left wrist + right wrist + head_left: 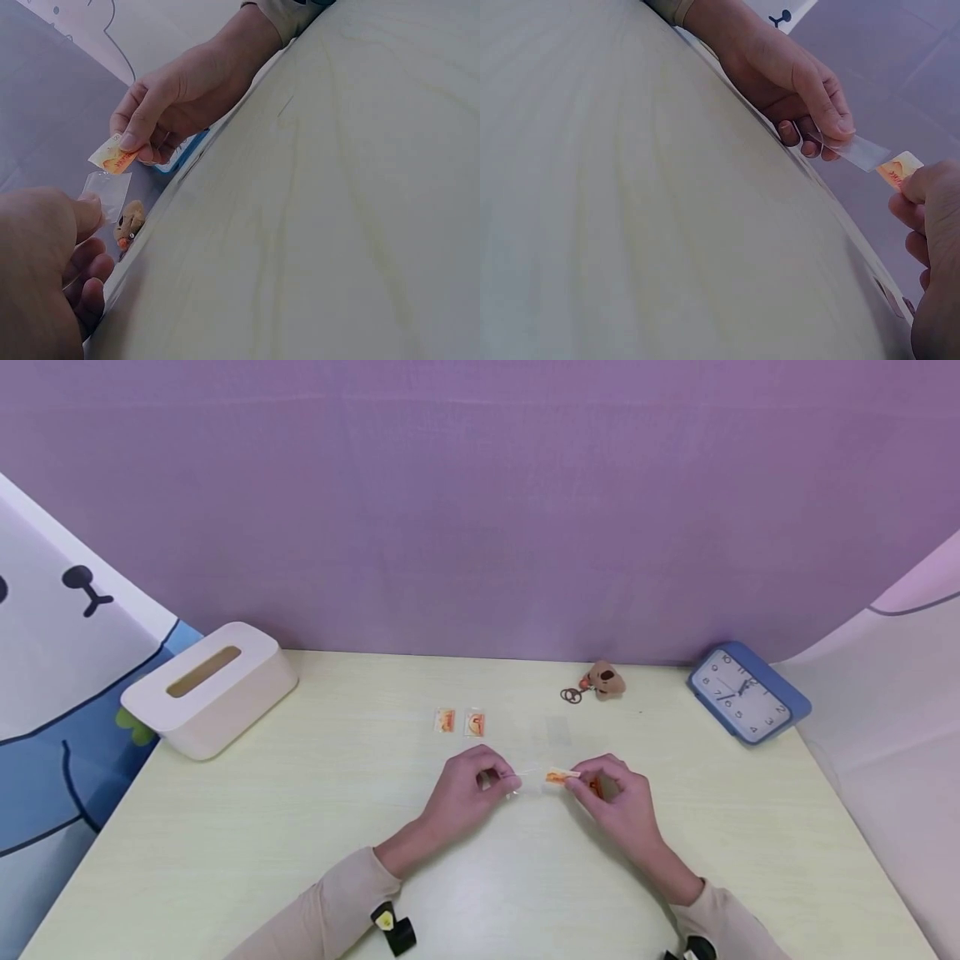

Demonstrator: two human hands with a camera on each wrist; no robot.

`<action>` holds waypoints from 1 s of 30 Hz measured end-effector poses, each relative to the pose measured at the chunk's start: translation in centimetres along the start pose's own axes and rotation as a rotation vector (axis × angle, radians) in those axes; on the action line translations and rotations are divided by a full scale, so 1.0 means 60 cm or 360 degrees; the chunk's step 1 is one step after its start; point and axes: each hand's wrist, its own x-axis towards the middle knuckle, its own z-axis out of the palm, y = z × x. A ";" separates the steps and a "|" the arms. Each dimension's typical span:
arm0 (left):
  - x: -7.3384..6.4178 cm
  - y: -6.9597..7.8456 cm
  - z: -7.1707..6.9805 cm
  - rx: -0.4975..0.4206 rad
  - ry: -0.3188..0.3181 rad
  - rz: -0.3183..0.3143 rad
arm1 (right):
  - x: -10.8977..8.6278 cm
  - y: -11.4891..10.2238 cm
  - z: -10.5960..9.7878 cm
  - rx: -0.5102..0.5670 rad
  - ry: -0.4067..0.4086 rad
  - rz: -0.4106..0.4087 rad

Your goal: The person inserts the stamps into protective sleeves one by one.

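My left hand (467,793) pinches a small clear plastic bag (109,193) between thumb and fingers. Facing it, my right hand (618,797) pinches a small orange and pale printed card (557,776) by one end. In the right wrist view the card (900,169) is right at the bag's open-looking end (868,154); whether its edge is inside I cannot tell. Behind the right fingers a further orange printed piece (596,787) shows, mostly hidden. Beyond the hands lie two orange cards in clear bags, a left one (446,720) and a right one (475,722).
A clear plastic piece (558,731) lies flat on the pale table (300,827). A brown animal-head keychain (604,680) sits at the back edge. At the back left stands a white tissue box (217,702); a blue clock (748,693) leans at the back right.
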 end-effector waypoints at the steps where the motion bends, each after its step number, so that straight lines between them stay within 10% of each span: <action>1: 0.000 0.000 0.000 0.0002 0.0000 0.0000 | 0.000 0.000 0.000 -0.0002 -0.0003 0.0007; 30: -0.001 0.000 0.001 0.0007 0.0027 0.0062 | -0.001 0.000 0.004 0.0000 -0.0056 -0.0072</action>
